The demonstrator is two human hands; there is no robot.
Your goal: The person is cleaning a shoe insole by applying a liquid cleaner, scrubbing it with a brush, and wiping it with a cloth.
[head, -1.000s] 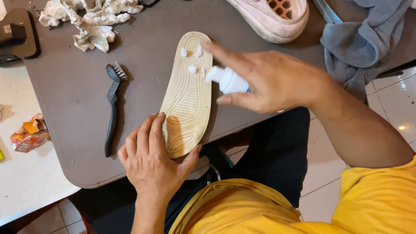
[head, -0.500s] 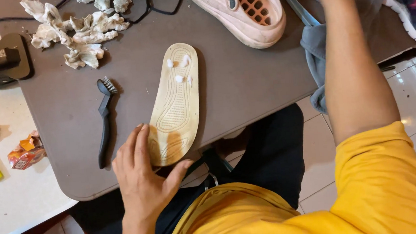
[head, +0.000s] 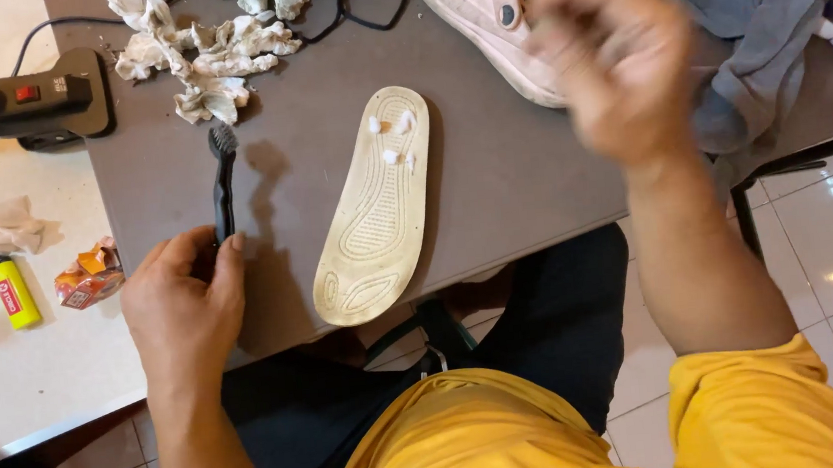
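Head view: the left hand (head: 185, 304) has its fingers (head: 230, 265) curled onto the black brush (head: 222, 181) handle on the grey counter (head: 521, 165), just beside the insole (head: 377, 207). The right hand (head: 617, 61) (blurred) hovers over the shoe (head: 478, 18); its grip cannot be told.

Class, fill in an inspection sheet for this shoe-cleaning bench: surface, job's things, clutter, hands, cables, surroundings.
Surface: grey-brown table, no spill seen.
Job's things: cream insole with white dabs near its toe; black brush beside it.
Clutter: crumpled tissues, pale shoe, grey cloth.
Hands: left hand fingers on the brush handle; right hand raised, blurred.
Cables: black cords at the far edge.
Surroundings: black power strip, yellow lighter, tiled floor.
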